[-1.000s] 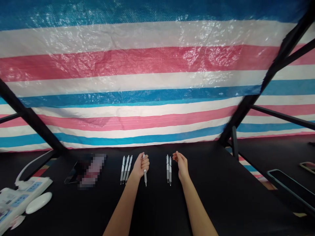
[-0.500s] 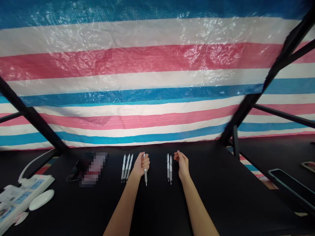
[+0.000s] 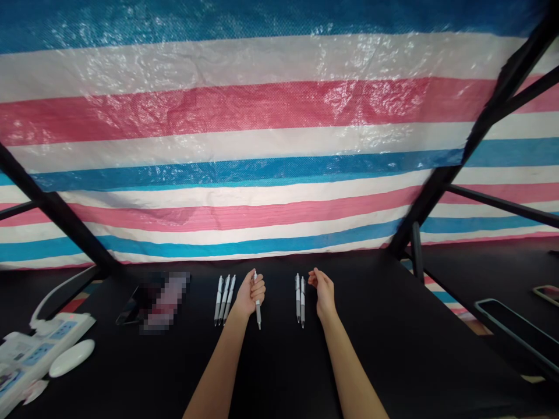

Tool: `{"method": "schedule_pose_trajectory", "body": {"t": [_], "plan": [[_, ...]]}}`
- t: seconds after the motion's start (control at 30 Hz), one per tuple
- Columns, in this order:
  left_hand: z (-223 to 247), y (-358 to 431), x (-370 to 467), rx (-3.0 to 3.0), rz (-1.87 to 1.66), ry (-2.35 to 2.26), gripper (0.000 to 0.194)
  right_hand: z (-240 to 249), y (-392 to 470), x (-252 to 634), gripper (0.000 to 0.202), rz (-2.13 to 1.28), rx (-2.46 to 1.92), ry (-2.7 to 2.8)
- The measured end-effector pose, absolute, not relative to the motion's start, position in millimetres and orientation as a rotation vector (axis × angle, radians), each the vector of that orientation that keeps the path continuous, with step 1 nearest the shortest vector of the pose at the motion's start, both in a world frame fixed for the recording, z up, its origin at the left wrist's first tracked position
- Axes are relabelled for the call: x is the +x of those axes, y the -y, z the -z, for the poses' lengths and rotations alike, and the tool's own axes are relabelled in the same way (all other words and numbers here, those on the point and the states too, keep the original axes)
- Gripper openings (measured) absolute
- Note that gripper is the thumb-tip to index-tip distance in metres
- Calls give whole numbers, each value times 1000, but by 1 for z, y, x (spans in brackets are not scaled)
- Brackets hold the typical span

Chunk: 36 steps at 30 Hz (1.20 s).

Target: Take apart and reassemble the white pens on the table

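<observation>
My left hand (image 3: 251, 293) is closed around a white and grey ballpoint pen (image 3: 258, 316), with the thumb near its top end and the tip pointing down towards me. Part of the barrel is hidden by the fingers. Left of that hand, three similar pens (image 3: 226, 299) lie side by side on the black table (image 3: 279, 366). My right hand (image 3: 324, 291) rests to the right of two more pens (image 3: 300, 299), apart from them. Its fingers are loosely curled, with a gap at the fingertips and nothing visible between them.
At the left are a white power strip (image 3: 52, 343), a white oval object (image 3: 72, 358) and a dark, partly blurred device (image 3: 131, 305). A phone (image 3: 517, 331) lies at the right. Black frame bars (image 3: 423, 203) and a striped sheet (image 3: 262, 174) stand behind the table.
The view has shifted very slightly. Both hands stay in place, the left still holding the pen, and the lying pens have not moved.
</observation>
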<state>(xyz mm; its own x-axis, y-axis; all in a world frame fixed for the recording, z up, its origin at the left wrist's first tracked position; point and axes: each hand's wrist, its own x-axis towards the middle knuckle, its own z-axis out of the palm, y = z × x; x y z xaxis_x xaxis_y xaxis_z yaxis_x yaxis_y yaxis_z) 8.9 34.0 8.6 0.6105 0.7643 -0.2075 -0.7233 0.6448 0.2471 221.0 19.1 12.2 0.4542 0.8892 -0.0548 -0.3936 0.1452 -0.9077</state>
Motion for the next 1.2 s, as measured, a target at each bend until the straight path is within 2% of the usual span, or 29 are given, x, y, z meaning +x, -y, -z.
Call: {"method": "schedule_pose_trajectory", "body": {"t": [1.2], "plan": [[-6, -34, 7, 175, -861, -278, 38, -15, -18, 222, 32, -979, -1072, 584]]}}
